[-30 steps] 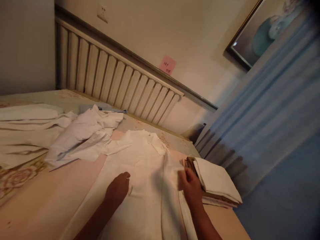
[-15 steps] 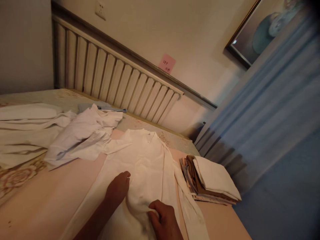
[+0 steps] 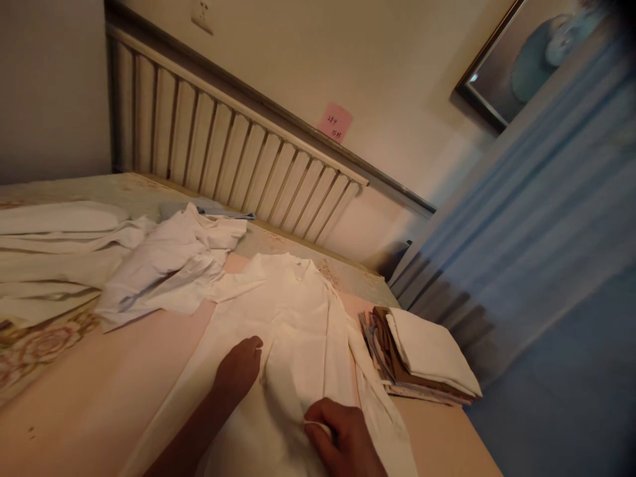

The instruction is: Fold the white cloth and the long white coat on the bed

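Observation:
A white long-sleeved shirt [image 3: 298,318] lies spread out in front of me, its collar toward the wall and one sleeve stretched down along the right side. My left hand [image 3: 242,363] is closed on the middle of the shirt front, the fingertips mostly hidden behind the hand. Lower and to the right, my right hand [image 3: 342,430] pinches a fold of the same shirt between thumb and forefinger. Between the two hands the cloth is raised in a soft, shadowed fold.
Left of the shirt lie a crumpled pale shirt [image 3: 169,258] and other white clothes [image 3: 54,245]. A stack of folded clothes [image 3: 427,351] sits to the right, beside a blue curtain [image 3: 527,218]. Behind the bed stands a radiator [image 3: 233,146] along the wall.
My right hand has shifted slightly right, still pinching the shirt, and the fold between the hands has changed shape. My left hand stays at about the same spot on the cloth.

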{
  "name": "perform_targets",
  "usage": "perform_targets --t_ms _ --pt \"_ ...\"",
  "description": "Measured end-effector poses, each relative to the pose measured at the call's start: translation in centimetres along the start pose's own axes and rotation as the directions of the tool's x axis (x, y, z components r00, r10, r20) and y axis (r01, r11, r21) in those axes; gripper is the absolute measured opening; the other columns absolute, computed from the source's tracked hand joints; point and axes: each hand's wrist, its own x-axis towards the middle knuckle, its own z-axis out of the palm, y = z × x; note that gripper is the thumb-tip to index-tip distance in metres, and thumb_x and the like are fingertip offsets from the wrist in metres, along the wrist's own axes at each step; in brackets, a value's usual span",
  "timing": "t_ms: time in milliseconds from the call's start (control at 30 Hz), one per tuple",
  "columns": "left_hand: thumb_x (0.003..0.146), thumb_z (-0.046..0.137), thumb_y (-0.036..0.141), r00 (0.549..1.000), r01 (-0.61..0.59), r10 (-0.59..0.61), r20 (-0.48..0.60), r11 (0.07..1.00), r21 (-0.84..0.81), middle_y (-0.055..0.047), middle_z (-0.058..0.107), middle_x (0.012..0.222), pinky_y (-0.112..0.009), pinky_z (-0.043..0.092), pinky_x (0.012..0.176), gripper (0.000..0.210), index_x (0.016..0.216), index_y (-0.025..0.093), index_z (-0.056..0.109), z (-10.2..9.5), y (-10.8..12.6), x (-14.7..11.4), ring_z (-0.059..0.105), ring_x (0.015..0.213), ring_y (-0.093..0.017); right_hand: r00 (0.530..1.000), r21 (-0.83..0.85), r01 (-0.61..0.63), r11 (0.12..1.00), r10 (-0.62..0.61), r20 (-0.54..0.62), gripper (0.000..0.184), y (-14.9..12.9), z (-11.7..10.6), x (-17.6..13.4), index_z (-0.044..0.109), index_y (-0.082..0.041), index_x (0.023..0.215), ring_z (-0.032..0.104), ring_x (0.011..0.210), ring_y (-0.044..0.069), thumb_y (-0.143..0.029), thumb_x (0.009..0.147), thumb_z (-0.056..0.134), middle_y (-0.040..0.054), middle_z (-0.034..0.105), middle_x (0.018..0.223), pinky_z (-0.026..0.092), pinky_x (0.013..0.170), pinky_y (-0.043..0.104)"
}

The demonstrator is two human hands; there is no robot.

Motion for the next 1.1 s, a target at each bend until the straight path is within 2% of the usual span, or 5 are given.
perform_targets --t_ms 167,267,533,900,1100 --pt "0.089 0.039 0.016 1.0 0.023 -0.023 0.014 1.0 0.002 -0.006 0.067 0.106 -0.03 0.04 0.088 0.022 0.1 0.02 0.058 -0.1 0.2 0.0 0.059 0.101 -0.019 1.0 -0.06 0.03 0.998 -0.029 0.009 0.021 -2.3 -4.8 0.4 0.065 -0.02 0.075 0.058 0.068 0.012 -0.031 0.087 0.052 -0.0014 0.064 0.069 0.039 0.062 0.018" --pt "0.089 0.038 0.016 1.0 0.017 -0.017 0.008 1.0 -0.002 -0.006 0.066 0.108 -0.03 0.04 0.089 0.023 0.1 0.02 0.058 0.1 0.1 0.0 0.059 0.101 -0.018 0.997 -0.138 0.083 0.987 -0.083 0.003 0.018 -2.9 -5.5 0.0 0.065 -0.022 0.079 0.06 0.07 0.012 -0.03 0.087 0.052 -0.0009 0.066 0.074 0.039 0.063 0.019" --pt "0.09 0.038 0.016 1.0 0.003 -0.003 0.013 1.0 -0.011 -0.007 0.066 0.108 -0.03 0.04 0.089 0.024 0.102 0.018 0.059 0.1 0.0 -0.1 0.059 0.102 -0.019 0.972 -0.12 0.02 0.993 0.009 0.234 0.02 -0.6 -0.9 -0.7 0.07 -0.024 0.089 0.059 0.066 0.012 -0.017 0.075 0.057 -0.0021 0.068 0.073 0.04 0.064 0.018" --pt "0.09 0.038 0.016 1.0 -0.022 0.022 -0.016 1.0 0.002 -0.008 0.066 0.106 -0.031 0.041 0.088 0.024 0.1 0.017 0.059 0.0 0.3 -0.4 0.06 0.099 -0.019 0.948 0.1 -0.169 0.981 0.134 0.29 0.016 6.1 0.8 -2.5 0.073 -0.021 0.083 0.054 0.074 0.014 -0.023 0.075 0.059 0.0005 0.062 0.077 0.039 0.068 0.022" --pt "0.088 0.037 0.016 0.997 -0.04 0.038 -0.062 0.999 -0.021 -0.008 0.067 0.103 -0.032 0.042 0.087 0.025 0.099 0.018 0.06 0.3 0.2 -0.4 0.06 0.098 -0.02 0.879 0.432 -0.396 0.81 0.2 0.432 0.019 7.7 0.6 -3.2 0.07 -0.019 0.078 0.034 0.052 0.006 -0.036 0.069 0.072 -0.005 0.048 0.058 0.025 0.05 0.019"
